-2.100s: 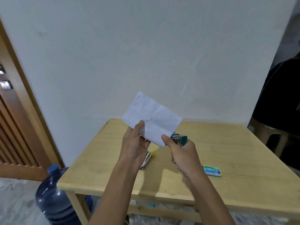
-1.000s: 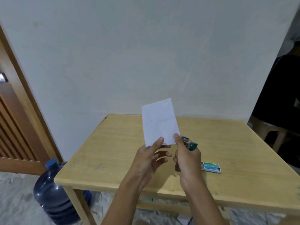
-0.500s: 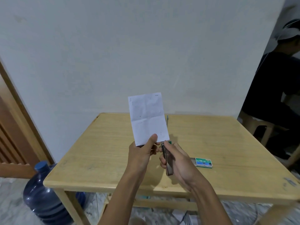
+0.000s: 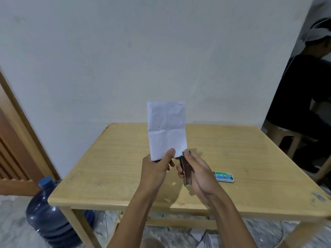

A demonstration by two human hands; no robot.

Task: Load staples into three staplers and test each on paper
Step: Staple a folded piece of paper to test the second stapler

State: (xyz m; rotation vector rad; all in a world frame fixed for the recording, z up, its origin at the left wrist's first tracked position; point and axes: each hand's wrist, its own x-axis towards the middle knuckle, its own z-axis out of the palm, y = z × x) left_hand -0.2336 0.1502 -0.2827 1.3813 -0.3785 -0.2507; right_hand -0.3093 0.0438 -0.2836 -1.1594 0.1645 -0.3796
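Paper point(image 4: 166, 127), thin and white, creased into quarters and dotted with small marks, stands upright above the near middle of the table point(image 4: 111, 158). The left hand point(image 4: 155, 169) pinches its lower left corner between thumb and fingers. The sheet looks light and limp, so I judge it will sag or tear if gripped far from the spot being stapled; a hold close beside the bottom edge, as here, suits it best.

The right hand point(image 4: 198, 172) wraps the stapler point(image 4: 187, 173), also above the table's near middle, with the thumb on its teal front end and the fingers curled round the metal body. The stapler's nose meets the paper's lower right corner; whether the sheet sits inside its mouth I cannot tell. The tool looks small, rigid and smooth, so it may slide in the palm. The squeeze probably wants to come near the front, thumb against fingers.

On the table's near right part lies the green staple box point(image 4: 224, 177), apart from both hands. No other stapler shows.
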